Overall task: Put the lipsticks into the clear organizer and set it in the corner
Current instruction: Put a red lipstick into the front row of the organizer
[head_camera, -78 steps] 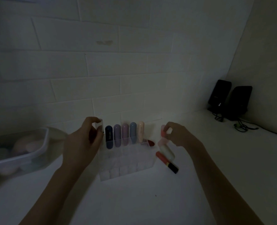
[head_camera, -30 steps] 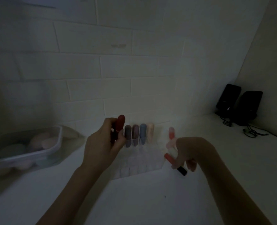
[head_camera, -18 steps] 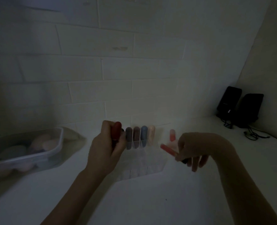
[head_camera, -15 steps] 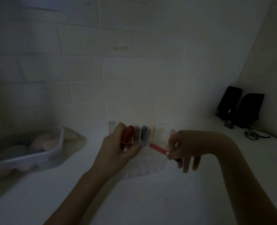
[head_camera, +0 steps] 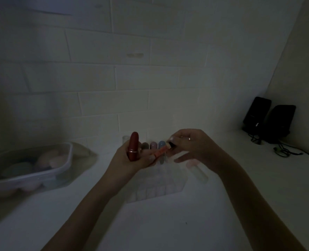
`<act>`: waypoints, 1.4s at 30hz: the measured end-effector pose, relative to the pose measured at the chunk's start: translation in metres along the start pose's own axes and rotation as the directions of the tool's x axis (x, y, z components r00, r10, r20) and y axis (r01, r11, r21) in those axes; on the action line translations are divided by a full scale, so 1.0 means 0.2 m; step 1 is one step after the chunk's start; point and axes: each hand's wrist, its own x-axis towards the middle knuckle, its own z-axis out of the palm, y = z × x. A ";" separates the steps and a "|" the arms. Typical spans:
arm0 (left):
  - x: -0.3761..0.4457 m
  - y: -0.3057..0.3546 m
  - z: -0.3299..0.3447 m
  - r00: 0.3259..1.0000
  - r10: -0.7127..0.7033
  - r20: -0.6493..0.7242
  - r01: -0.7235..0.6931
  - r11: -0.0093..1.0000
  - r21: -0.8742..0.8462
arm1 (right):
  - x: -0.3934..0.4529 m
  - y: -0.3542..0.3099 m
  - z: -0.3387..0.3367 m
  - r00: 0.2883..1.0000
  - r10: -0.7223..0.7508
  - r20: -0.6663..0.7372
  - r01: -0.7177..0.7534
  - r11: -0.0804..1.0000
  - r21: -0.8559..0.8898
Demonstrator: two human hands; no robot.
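Note:
The room is dim. My left hand (head_camera: 130, 160) grips a dark red lipstick (head_camera: 133, 146) upright, and its fingertips also touch the lower end of a slim orange-red tube (head_camera: 161, 151). My right hand (head_camera: 191, 145) pinches the black-capped upper end of that tube. Both hands hover over the clear organizer (head_camera: 157, 191) on the white counter. In its back row stand several capsule-shaped lipsticks, among them a blue one (head_camera: 161, 144). A pale pink and white tube (head_camera: 198, 171) lies on the counter just right of the organizer.
A clear plastic box (head_camera: 32, 171) with rounded pastel items sits at the left on the white counter (head_camera: 168, 229). Two black speakers (head_camera: 269, 120) with cables stand in the far right corner. A tiled wall runs close behind the organizer.
My right hand picked the slim orange-red tube off the counter and brought it left to my left hand. My left hand moved right over the organizer with the dark red lipstick.

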 end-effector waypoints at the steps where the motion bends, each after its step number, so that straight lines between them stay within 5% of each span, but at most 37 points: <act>1: 0.00 0.01 0.00 1.000 -0.026 -0.001 0.025 1.000 -0.013 | 0.00 0.00 0.02 0.999 -0.015 -0.029 0.016 0.999 0.043; 6: -0.01 0.05 0.01 0.972 0.078 -0.220 -0.065 0.996 0.064 | 0.01 0.02 0.09 0.959 -0.207 -0.192 0.225 0.971 0.077; 9: 0.01 0.02 -0.06 0.834 0.178 -0.522 -0.119 0.982 0.144 | 0.03 0.03 0.14 0.886 -0.348 -0.306 0.364 0.931 -0.003; 12: 0.03 -0.02 -0.12 0.765 0.218 -0.606 -0.094 0.969 0.230 | 0.04 0.05 0.20 0.852 -0.431 -0.299 0.422 0.901 -0.098; 16: 0.04 -0.03 -0.15 0.783 0.186 -0.594 -0.084 0.977 0.195 | 0.04 0.07 0.28 0.873 -0.448 -0.194 0.433 0.894 -0.117; 21: 0.07 -0.01 -0.14 0.780 0.031 -0.625 -0.146 0.980 -0.133 | 0.09 0.13 0.35 0.892 -0.451 -0.041 0.417 0.853 -0.313; 24: 0.07 -0.01 -0.11 0.793 0.075 -0.604 -0.152 0.986 -0.076 | 0.12 0.19 0.38 0.907 -0.421 -0.015 0.367 0.806 -0.464; 31: 0.06 -0.04 -0.11 0.858 0.117 -0.501 -0.113 0.993 0.039 | 0.13 0.17 0.39 0.887 -0.461 -0.037 0.395 0.797 -0.456; 38: 0.04 -0.08 -0.12 0.834 0.448 -0.321 -0.243 0.822 0.515 | 0.09 0.07 0.33 0.901 -0.400 -0.170 0.410 0.911 0.029; 42: 0.02 -0.06 -0.09 0.828 0.493 -0.265 -0.286 0.780 0.556 | 0.07 0.01 0.30 0.913 -0.392 -0.110 0.405 0.903 0.144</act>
